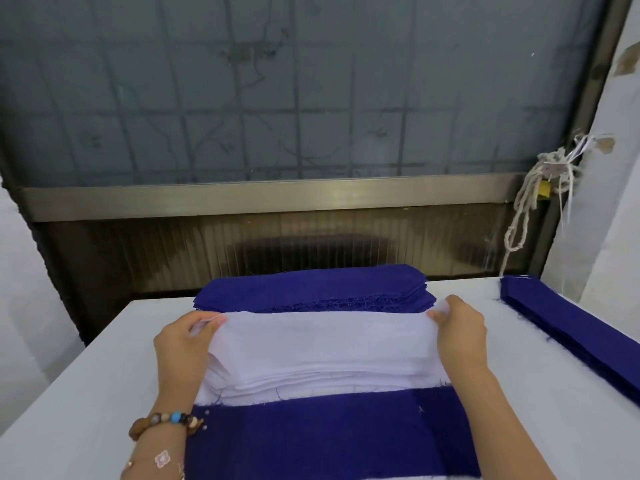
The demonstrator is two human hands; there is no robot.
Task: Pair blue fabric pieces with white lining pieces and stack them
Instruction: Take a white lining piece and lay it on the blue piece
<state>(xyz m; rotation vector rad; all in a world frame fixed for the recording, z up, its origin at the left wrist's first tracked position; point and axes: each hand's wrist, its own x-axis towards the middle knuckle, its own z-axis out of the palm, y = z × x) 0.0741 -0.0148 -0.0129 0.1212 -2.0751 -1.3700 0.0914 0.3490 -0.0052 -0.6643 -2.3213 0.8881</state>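
**Both hands on the top white lining piece, centre of the frame**

The top white lining piece (322,329) lies stretched across the middle of the frame. The left hand (183,344) pinches its left end and the right hand (460,327) pinches its right end, fingers curled onto the cloth. It sits on a stack of white lining pieces (322,375) whose layered edges show along the near side.

Just below the stack, at the lower centre, a blue fabric piece (322,438) lies flat; the white stack rests partly over its far edge. Behind the hands is a pile of blue fabric (311,285) with frayed edges. A second, long blue pile (575,327) runs along the right edge of the frame, apart from the others. A beaded bracelet (166,422) circles the left wrist at the lower left.

All of this rests on a white table (86,393). Beyond its far edge stands a dark ribbed panel (138,258), then a dull metal rail (259,195). Above that, a frosted window (294,98) shows a grid of bars through the glass. At the right a knotted pale cord (523,209) hangs from the frame beside a white wall (616,202).
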